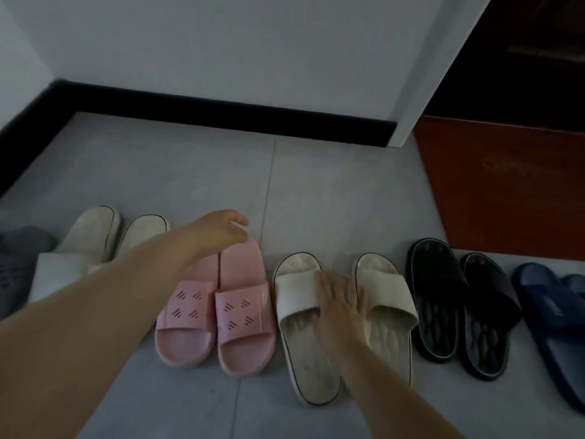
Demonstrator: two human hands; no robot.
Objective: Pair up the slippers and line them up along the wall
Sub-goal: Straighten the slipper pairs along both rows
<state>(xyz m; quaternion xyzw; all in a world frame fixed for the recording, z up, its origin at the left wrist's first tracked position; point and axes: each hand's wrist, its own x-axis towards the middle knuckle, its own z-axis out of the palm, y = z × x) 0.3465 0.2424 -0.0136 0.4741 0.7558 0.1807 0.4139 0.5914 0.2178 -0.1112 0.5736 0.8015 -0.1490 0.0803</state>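
While paired | pink slippers (243, 312) (slotted straps) | heels under left hand (218, 231)

Pale grey tiled floor (332, 191), dark grout lines, black skirting (221, 114) along the wall. On it, one row left to right: grey perforated foam clog (14, 267), partly cut off; cream slide pair (91, 245); pink plastic slide pair (218, 312), touching side by side; cream ribbed slide pair (335, 321), slightly apart; black slide pair (459, 305); navy slide pair (550, 315) at frame edge. Red-brown mat (506, 185) far right.
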